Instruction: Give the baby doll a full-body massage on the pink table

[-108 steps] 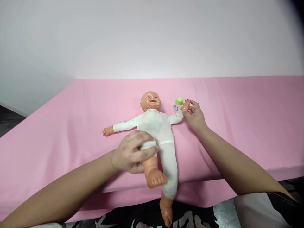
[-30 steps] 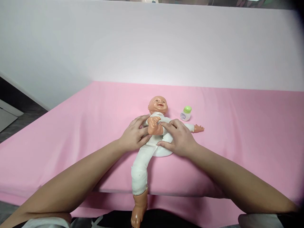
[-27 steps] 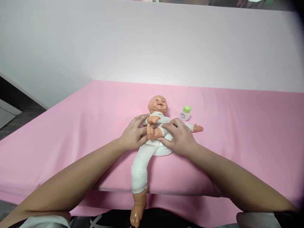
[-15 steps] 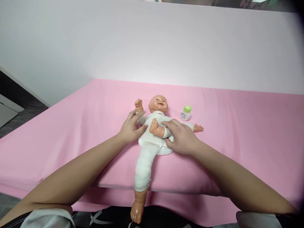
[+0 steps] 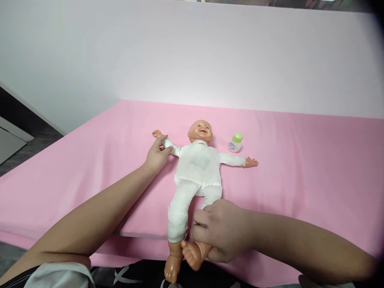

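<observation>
A baby doll (image 5: 196,162) with a white cloth body lies on its back, head toward the wall, its plastic feet hanging past the near edge. My left hand (image 5: 159,155) pinches the doll's arm on the left side, near the wrist, and that arm is stretched outward. Around the lower leg on the right side my right hand (image 5: 223,230) is wrapped, covering much of it; the plastic foot sticks out below my fingers, close to the other foot. The doll's other arm lies extended to the right, untouched.
A small bottle (image 5: 234,145) with a green cap stands to the right of the doll's head. Pink cloth (image 5: 297,172) covers the table, with its front edge near my body. Behind the table rises a white wall (image 5: 192,56).
My right hand has brought the doll's raised leg down from over the belly toward the near edge. My left hand has moved the doll's bent arm outward to the left.
</observation>
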{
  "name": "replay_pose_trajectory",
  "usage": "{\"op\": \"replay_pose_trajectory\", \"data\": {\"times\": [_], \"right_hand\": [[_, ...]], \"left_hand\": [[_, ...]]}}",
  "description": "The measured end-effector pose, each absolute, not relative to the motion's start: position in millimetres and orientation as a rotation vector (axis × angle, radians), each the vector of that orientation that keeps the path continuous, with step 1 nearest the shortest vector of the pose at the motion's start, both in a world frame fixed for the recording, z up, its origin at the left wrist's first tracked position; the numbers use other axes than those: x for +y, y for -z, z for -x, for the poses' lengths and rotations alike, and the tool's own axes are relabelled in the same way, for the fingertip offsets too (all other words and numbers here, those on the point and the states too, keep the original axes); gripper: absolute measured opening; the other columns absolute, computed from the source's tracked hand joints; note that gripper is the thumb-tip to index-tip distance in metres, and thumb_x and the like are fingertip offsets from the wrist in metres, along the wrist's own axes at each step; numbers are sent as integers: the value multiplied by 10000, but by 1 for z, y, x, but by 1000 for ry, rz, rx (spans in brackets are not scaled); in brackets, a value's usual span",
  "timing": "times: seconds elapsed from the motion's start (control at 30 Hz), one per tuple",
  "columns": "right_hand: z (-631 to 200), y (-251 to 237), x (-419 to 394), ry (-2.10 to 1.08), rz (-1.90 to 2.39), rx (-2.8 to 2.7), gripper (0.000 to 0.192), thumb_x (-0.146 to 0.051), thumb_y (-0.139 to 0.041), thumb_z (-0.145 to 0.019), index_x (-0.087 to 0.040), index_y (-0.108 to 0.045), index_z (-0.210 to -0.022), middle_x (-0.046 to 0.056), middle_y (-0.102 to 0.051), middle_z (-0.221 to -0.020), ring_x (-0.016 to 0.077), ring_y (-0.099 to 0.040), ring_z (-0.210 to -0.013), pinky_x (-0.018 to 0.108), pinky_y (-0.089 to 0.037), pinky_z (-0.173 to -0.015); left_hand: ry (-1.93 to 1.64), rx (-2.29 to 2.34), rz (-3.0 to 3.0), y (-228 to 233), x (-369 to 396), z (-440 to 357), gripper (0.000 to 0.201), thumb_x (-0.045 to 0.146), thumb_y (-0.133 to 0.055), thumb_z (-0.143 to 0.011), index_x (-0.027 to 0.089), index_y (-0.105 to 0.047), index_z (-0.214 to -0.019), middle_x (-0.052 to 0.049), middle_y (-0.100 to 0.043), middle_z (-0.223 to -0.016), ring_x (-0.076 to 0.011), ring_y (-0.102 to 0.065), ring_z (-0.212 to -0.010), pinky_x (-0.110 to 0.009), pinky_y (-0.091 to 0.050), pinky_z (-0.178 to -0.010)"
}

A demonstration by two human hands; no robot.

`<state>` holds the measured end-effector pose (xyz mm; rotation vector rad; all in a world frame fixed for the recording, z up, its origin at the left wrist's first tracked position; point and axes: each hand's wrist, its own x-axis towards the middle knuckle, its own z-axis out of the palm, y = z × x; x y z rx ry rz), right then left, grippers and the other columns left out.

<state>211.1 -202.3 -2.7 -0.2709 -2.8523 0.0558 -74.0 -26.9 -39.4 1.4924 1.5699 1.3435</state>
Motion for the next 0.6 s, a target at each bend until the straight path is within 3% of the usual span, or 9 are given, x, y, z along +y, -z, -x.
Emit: {"op": "replay_pose_trajectory", "data": {"times": [0.1, 0.2, 0.33, 0.43, 0.5, 0.6], "right_hand": [[-205, 13, -198, -109, 204, -2820, 216, -408, -592, -937, -219, -638, -1029, 20, -662, -885, 161, -509, -612, 315, -392, -549], [-209, 2, -192, -128, 126, -2567, 242, -371, -557, -960, -208, -630, -1123, 45, -709, -965, 172, -602, -703, 324, -484, -603], [-225, -13, -178, 19, 278, -2181, 348, -316, -616, -947, -226, -611, -1283, 125, -720, -1212, 224, -718, -942, 364, -610, -715], [-235, -8, -157, 98, 498, -2048, 444, -252, -698, -899, -244, -621, -1335, 178, -659, -1371, 299, -721, -1143, 437, -661, -829], [-238, -2, -142, 70, 634, -2022, 463, -216, -703, -883, -232, -632, -1341, 193, -657, -1391, 334, -711, -1223, 495, -662, -933], [-240, 5, -123, -17, 762, -2021, 431, -200, -705, -868, -230, -650, -1295, 144, -748, -1267, 317, -755, -1155, 508, -658, -981]], "left_hand": [[-1357, 1555, -1427, 36, -30, 72, 662, 397, -727, -882, 294, -612, -1525, -82, -715, -1204, -285, -704, -1133, -499, -581, -1051], [-1412, 1537, -1575, 33, -36, 71, 632, 397, -725, -892, 316, -620, -1510, -101, -644, -1397, -316, -649, -1286, -533, -555, -1116], [-1438, 1371, -2023, 29, -49, 68, 644, 419, -692, -926, 289, -581, -1547, -137, -522, -1522, -332, -574, -1393, -546, -567, -1113], [-1299, 1161, -2457, 23, -62, 60, 584, 468, -647, -974, 261, -619, -1519, -155, -479, -1602, -363, -485, -1493, -596, -432, -1247], [-1115, 990, -2682, 19, -68, 54, 550, 504, -640, -980, 262, -668, -1473, -151, -477, -1640, -387, -442, -1536, -621, -345, -1299], [-920, 826, -2831, 16, -72, 47, 539, 516, -646, -988, 271, -686, -1467, -145, -507, -1639, -391, -432, -1555, -629, -282, -1330]]}}
